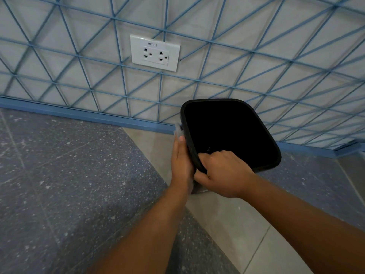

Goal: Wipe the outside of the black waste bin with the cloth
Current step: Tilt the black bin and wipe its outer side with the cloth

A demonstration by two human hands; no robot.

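The black waste bin stands on the floor close to the wall, seen from above with its dark inside showing. My right hand grips the bin's near rim, fingers curled over the edge. My left hand lies flat against the bin's left outer side, pressing a grey cloth onto it. Only the cloth's top edge above my fingertips and a bit below my wrist can be seen; the bin's outer walls are mostly hidden.
A white double wall socket sits on the tiled wall behind a blue wire grid. A blue skirting strip runs along the wall's foot. The floor is speckled grey with a beige tiled band.
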